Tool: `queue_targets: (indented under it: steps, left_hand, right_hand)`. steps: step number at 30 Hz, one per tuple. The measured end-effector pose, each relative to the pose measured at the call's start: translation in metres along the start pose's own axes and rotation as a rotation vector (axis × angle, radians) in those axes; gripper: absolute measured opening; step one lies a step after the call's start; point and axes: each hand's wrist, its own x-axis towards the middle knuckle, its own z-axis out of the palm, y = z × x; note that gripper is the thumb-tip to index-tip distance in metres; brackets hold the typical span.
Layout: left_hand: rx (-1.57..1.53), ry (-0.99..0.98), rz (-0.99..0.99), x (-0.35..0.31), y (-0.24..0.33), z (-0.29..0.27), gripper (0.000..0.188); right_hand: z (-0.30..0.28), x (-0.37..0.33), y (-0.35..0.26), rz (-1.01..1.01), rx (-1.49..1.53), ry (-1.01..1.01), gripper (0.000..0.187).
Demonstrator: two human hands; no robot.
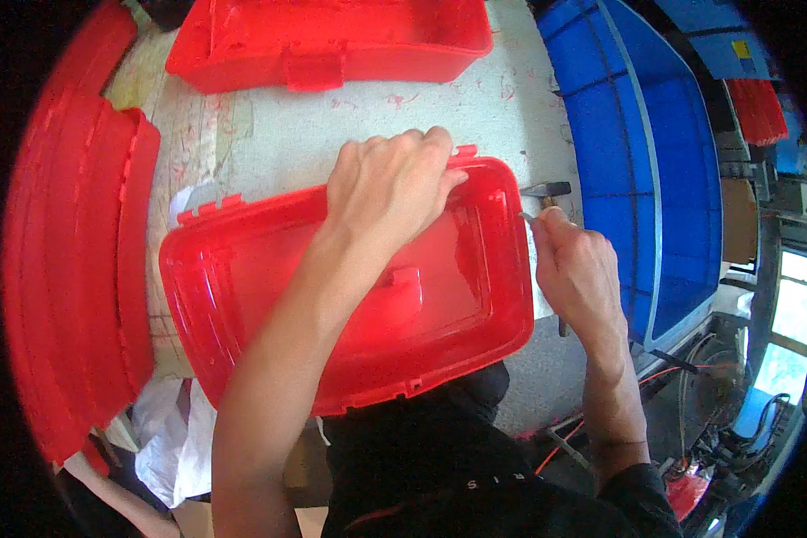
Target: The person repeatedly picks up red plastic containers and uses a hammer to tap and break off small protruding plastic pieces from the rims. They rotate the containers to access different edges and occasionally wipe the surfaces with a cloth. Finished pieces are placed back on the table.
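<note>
Both pinching: L grip (390,179) on red lid (386,314), R grip (558,231) on sm. tool (528,218) alongside.

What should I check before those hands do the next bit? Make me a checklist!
1. Left hand holding the red lid: ok, it grips the far rim.
2. Right hand holding the thin tool: ok, it is pinched between thumb and fingers.
3. Left fingers away from the tool's tip: ok, there is a gap between them.
4. Tool's tip touching the lid: cannot tell; it is right at the right rim, but contact is unclear.
5. Hammer out of the way: not ok, it lies right by the right hand.
6. Red box apart from the lid: ok, tabletop shows between them.
</note>
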Motion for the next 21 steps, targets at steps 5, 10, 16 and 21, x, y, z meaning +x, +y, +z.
queue_targets:
  steps: [5, 10, 16, 21]
  left_hand:
    - [0.015, 0.002, -0.003, -0.001, -0.004, 0.004, 0.026]
    - [0.009, 0.006, 0.005, -0.001, -0.005, 0.006, 0.028]
    - [0.018, -0.007, 0.013, -0.001, -0.006, 0.004, 0.028]
    - [0.013, -0.073, -0.009, 0.000, -0.002, 0.002, 0.029]
  right_hand:
    - [0.000, -0.019, -0.006, 0.041, -0.097, -0.019, 0.021]
    - [0.002, -0.049, -0.003, 0.053, -0.114, -0.028, 0.021]
    - [0.002, -0.084, 0.003, -0.006, -0.129, -0.029, 0.017]
    - [-0.012, -0.111, 0.005, 0.084, -0.079, -0.213, 0.016]
